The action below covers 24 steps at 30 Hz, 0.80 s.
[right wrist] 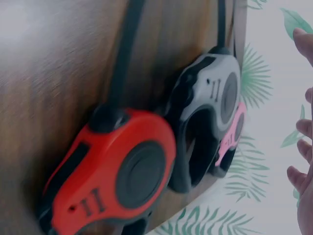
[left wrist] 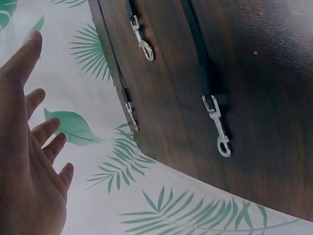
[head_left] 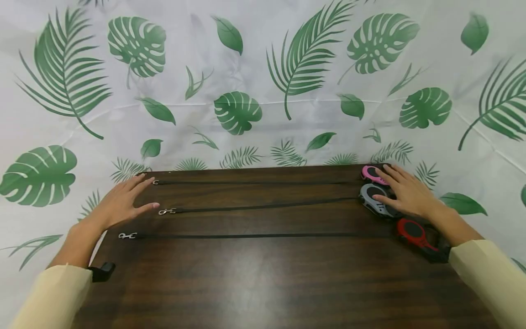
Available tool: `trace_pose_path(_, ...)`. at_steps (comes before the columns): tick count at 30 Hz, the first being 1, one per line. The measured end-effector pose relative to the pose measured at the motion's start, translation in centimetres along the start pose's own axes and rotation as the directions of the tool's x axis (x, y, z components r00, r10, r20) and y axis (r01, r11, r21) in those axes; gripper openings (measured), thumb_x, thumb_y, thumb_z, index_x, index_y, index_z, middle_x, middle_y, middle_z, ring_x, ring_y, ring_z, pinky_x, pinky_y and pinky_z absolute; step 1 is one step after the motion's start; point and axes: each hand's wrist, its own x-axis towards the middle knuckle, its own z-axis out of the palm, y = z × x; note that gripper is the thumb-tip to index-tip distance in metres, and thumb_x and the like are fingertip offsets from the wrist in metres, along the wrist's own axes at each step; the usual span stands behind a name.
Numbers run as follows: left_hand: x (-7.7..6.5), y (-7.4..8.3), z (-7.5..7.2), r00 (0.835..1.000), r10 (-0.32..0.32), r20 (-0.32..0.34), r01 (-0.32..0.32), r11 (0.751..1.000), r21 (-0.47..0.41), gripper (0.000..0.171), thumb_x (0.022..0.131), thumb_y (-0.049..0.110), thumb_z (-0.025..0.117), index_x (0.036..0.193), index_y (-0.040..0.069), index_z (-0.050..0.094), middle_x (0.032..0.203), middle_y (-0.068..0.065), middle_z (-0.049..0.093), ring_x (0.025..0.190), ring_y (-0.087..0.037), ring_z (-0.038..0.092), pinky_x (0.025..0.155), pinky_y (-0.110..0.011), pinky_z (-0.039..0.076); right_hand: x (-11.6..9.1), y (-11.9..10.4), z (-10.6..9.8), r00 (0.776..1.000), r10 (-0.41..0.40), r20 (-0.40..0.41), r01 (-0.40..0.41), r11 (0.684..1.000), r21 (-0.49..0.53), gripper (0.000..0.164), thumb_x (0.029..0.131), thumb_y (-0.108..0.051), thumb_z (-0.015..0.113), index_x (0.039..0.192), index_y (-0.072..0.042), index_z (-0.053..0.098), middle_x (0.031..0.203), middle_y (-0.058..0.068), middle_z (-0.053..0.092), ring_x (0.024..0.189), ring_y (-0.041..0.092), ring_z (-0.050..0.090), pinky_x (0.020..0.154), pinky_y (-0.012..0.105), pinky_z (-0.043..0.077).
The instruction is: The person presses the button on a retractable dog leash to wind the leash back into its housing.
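Three retractable dog leashes lie with their black straps drawn out across the brown table. At the right are the pink leash (head_left: 370, 173), the grey leash (right wrist: 208, 88) and the red leash (right wrist: 146, 161). My right hand (head_left: 404, 192) hovers over the pink and grey cases, fingers spread, holding nothing. Toward the left end lie a far metal clip (head_left: 155, 182), a middle clip (head_left: 167, 211) and a near clip (left wrist: 218, 128). Beside the far and middle clips my left hand (head_left: 121, 201) is held with fingers extended and nothing in it.
A white cloth (head_left: 185, 123) printed with green leaves hangs behind the wooden table (head_left: 246, 278) and shows past its sides. A black strap with a small dark block (head_left: 102, 272) sits at the left wrist.
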Motion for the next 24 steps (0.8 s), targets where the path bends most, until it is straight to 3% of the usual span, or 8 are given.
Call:
trace_pose_path(5,-1.2,0.0,0.0,1.000,0.003,-0.018,-0.003,1.000,0.002,0.083,0.085,0.053,0.069,0.148,0.008,0.039,0.149,-0.029,0.033,0.129,-0.055,0.035,0.101,-0.069,0.026,-2.0,-0.1,-0.4,0.999,-0.025,-0.032,0.025,1.000,-0.010,0.089,0.086,-0.052,0.067,0.156,-0.019,0.024,0.157,0.020,0.027,0.145,0.040,0.020,0.117,0.055,0.011)
trace_pose_path(12,-3.5,0.1,0.4,1.000,0.011,-0.021,-0.012,1.000,-0.021,0.080,0.083,0.052,0.072,0.144,0.007,0.046,0.144,-0.030,0.040,0.126,-0.054,0.039,0.097,-0.069,0.031,-4.8,-0.1,0.0,0.998,-0.051,-0.045,0.050,0.998,-0.036,0.090,0.083,-0.051,0.071,0.155,-0.018,0.030,0.149,0.022,0.038,0.134,0.046,0.035,0.096,0.066,0.034)
trace_pose_path(16,-4.6,-0.1,1.1,1.000,-0.007,0.003,0.007,1.000,-0.030,0.078,0.082,0.052,0.073,0.140,0.006,0.050,0.142,-0.028,0.043,0.124,-0.053,0.041,0.095,-0.069,0.034,-6.5,-0.1,0.2,0.995,-0.072,-0.073,0.069,0.997,-0.042,0.090,0.081,-0.050,0.074,0.153,-0.015,0.034,0.145,0.022,0.042,0.129,0.046,0.040,0.098,0.065,0.034)
trace_pose_path(20,-5.8,-0.5,1.9,1.000,-0.015,0.027,0.017,0.998,-0.061,0.078,0.079,0.051,0.076,0.137,0.004,0.053,0.139,-0.027,0.047,0.123,-0.052,0.043,0.093,-0.067,0.036,-8.2,0.0,0.3,0.994,-0.071,-0.082,0.068,0.997,-0.030,0.088,0.081,-0.048,0.075,0.152,-0.014,0.035,0.144,0.021,0.043,0.127,0.046,0.040,0.109,0.063,0.024)
trace_pose_path(24,-7.1,-1.1,2.8,1.000,0.004,0.002,-0.004,0.996,-0.090,0.075,0.075,0.046,0.082,0.132,0.002,0.057,0.132,-0.026,0.053,0.119,-0.050,0.048,0.091,-0.064,0.039,-9.8,0.3,0.6,0.996,-0.051,-0.073,0.049,0.999,-0.018,0.087,0.080,-0.048,0.075,0.151,-0.014,0.037,0.141,0.020,0.044,0.125,0.043,0.041,0.106,0.064,0.026)
